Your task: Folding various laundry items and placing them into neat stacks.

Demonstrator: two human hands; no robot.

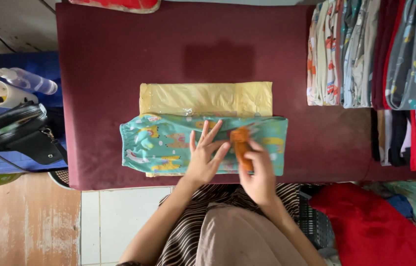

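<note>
Your left hand [203, 160] lies flat on the teal printed garment [168, 144], fingers [211, 133] fanned wide and pointing away from you, pinning the cloth to the maroon bench [119, 59]. Your right hand [259, 172] sits just beside it, fingers curled narrow around a small orange piece [241, 143]; it looks like soft fabric or a sponge, but it is too blurred to tell which. That piece runs roughly front to back, crossing the garment's long axis, which stretches left to right in front of you.

The garment is folded into a long band, thin cotton by the look of it, with cartoon animals in yellow and pink and a gathered cuff at the left end. Its far edge overlaps a pale yellow folded piece [205, 97] that has a glossy film over it, also lying left to right. Your right hand is the nearer one to the garment's right end; the left covers the middle.

Well apart at the right, a stack of folded printed clothes [365, 54] stands edge-up. Off the bench's left edge sit a black bag [16, 133] and a clear spray bottle [21, 78].
</note>
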